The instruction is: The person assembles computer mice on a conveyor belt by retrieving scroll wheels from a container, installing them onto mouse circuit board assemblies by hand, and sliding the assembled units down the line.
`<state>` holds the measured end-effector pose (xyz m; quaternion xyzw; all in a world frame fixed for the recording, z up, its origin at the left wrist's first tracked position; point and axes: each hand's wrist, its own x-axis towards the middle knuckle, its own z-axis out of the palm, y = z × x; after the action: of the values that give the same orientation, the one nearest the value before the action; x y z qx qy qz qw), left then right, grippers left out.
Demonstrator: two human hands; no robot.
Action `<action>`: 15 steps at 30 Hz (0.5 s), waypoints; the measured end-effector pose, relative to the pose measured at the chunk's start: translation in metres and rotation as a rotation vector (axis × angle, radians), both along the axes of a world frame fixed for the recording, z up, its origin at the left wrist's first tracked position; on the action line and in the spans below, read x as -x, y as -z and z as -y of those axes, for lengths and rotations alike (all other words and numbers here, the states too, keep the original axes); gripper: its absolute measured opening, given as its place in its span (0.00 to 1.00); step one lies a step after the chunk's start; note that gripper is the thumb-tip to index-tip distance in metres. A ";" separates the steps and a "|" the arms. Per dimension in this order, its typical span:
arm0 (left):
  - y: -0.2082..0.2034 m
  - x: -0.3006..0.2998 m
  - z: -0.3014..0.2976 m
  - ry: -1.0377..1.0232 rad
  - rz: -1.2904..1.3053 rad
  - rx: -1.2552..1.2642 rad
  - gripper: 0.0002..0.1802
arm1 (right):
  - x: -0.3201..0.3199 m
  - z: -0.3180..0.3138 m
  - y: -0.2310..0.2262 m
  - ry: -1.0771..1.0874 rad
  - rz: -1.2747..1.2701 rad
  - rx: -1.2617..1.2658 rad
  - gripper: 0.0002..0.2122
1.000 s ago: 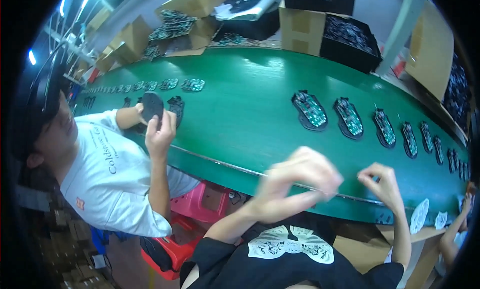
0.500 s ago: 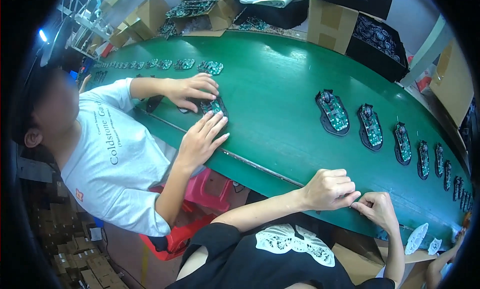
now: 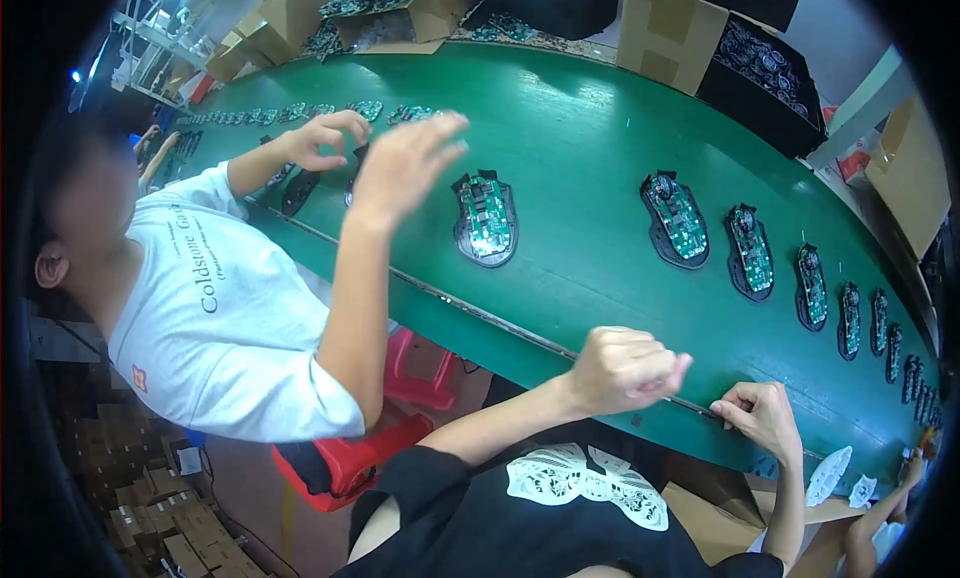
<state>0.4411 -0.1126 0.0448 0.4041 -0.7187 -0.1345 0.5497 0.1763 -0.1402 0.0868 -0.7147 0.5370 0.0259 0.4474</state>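
My left hand [image 3: 632, 368] is curled into a fist above the front edge of the green table [image 3: 580, 298]; its closed fingers hide anything inside. Close by on the right, my right hand [image 3: 758, 418] rests at that edge with thumb and fingertips pinched together. What it pinches, if anything, is too small to make out. Beyond my hands lies a black shell with a green circuit board [image 3: 678, 223], a dark round part at its top end. A similar shell and board [image 3: 488, 218], without a visible round part, lies farther left, untouched.
At the left a person in a white shirt [image 3: 215, 308] holds both hands over the table. More shells with boards [image 3: 750, 253] run in a row to the right. A black box of dark round parts [image 3: 760, 68] and cardboard boxes [image 3: 672, 28] stand at the back. A red stool [image 3: 365, 463] is below.
My left hand has drawn slightly left, away from my right hand, which has hardly moved. The co-worker has let go of a shell with its board; the shells on the table have shifted right.
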 end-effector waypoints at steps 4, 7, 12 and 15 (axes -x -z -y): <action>0.000 -0.056 0.006 -0.286 0.202 -0.014 0.18 | 0.028 0.026 -0.017 -0.071 0.074 -0.042 0.08; -0.005 -0.107 0.003 -0.594 0.321 -0.136 0.14 | 0.019 0.070 -0.049 -0.043 0.074 0.146 0.06; -0.017 -0.155 -0.015 -0.687 0.542 -0.537 0.38 | -0.040 0.227 -0.048 0.005 0.259 0.904 0.11; -0.007 -0.146 -0.012 -0.596 0.591 -0.657 0.37 | -0.028 0.321 -0.040 0.009 -0.128 1.396 0.12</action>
<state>0.5872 -0.1010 0.0516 0.7622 -0.6170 -0.0710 0.1829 0.2046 -0.4608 0.1272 -0.8297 0.4564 -0.2850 -0.1488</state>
